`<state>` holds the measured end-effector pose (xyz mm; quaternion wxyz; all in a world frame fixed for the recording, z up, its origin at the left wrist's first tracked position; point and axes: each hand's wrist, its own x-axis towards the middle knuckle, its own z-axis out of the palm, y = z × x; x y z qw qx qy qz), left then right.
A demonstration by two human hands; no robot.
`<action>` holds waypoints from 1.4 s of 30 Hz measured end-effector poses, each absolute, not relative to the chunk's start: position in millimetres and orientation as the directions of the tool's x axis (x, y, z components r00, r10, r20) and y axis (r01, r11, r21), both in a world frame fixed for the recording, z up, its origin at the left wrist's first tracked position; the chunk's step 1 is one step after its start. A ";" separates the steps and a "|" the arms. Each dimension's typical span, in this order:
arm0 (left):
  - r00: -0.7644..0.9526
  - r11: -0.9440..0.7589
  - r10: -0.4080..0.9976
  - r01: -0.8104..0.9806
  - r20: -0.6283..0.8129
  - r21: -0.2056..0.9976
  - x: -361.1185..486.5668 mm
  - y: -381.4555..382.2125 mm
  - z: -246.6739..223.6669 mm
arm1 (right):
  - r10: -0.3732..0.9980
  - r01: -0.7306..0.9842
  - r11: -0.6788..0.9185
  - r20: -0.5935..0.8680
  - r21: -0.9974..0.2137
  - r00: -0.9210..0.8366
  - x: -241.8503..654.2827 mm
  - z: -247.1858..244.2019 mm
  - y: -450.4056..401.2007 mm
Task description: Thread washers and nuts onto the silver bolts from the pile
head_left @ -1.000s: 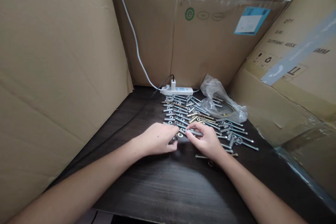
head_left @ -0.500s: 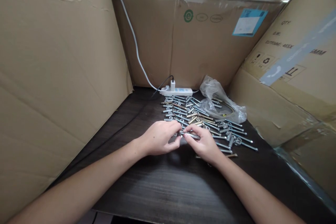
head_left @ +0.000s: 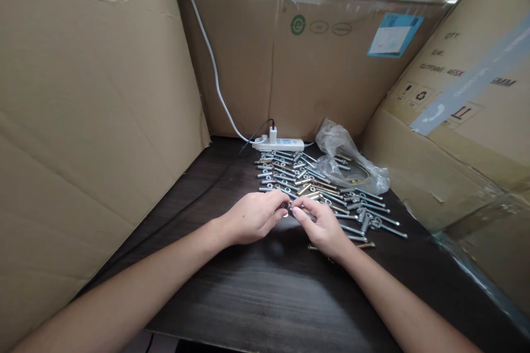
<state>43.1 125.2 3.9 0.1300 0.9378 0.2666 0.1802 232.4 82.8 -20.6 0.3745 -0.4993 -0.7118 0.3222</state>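
Observation:
My right hand [head_left: 322, 225] is closed, with thumb and index finger pinching a metal bolt [head_left: 308, 214] that points left. My left hand [head_left: 255, 218] has its fingertips closed at the left end of this bolt. Whatever small part is between them is mostly hidden by the fingers. Just behind both hands, several loose bolts [head_left: 351, 230], metal sleeves [head_left: 304, 188], nuts and washers lie in rows on the dark table [head_left: 265, 298]. Near my right wrist rests a brass-coloured bolt [head_left: 364, 245].
A white power strip [head_left: 284, 145] with a plugged-in charger stands behind the hardware. A crumpled clear plastic bag [head_left: 337, 143] lies at the back right. Cardboard walls [head_left: 232, 38] enclose the left, back and right. A black cable [head_left: 182, 211] runs along the table's left side.
My left fingertips have shifted slightly right and up, closer to the right fingers. Less of the bolt's end shows between the hands. The loose hardware has not moved.

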 end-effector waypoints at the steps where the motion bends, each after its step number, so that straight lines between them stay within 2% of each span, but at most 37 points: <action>1: 0.790 -0.824 0.548 0.454 0.273 0.340 43.5 124.8 4.0 | 0.952 0.466 0.296 0.215 -0.834 -0.220 232.3 -20.8 83.0; 16: 0.795 -0.860 0.484 0.354 0.366 0.368 44.9 124.6 -1.9 | 0.947 0.457 0.316 0.245 -0.832 -0.208 231.9 -20.2 84.1; 22: 0.745 -0.832 0.552 0.460 0.375 0.311 45.9 122.2 2.1 | 0.953 0.502 0.301 0.238 -0.811 -0.186 232.1 -20.5 84.0; 26: 0.781 -0.844 0.533 0.468 0.324 0.260 46.8 124.8 1.2 | 0.961 0.523 0.273 0.201 -0.808 -0.191 232.1 -22.0 83.9; 32: 0.798 -0.863 0.497 0.416 0.341 0.285 46.9 122.5 1.1 | 0.966 0.518 0.256 0.194 -0.817 -0.171 232.7 -22.9 85.2; 36: 0.761 -0.849 0.526 0.438 0.381 0.297 45.8 120.5 3.2 | 0.962 0.525 0.272 0.209 -0.806 -0.176 232.9 -21.0 84.4; 42: 0.779 -0.849 0.527 0.458 0.340 0.265 45.9 125.3 0.6 | 0.962 0.540 0.270 0.200 -0.797 -0.186 232.6 -21.5 83.5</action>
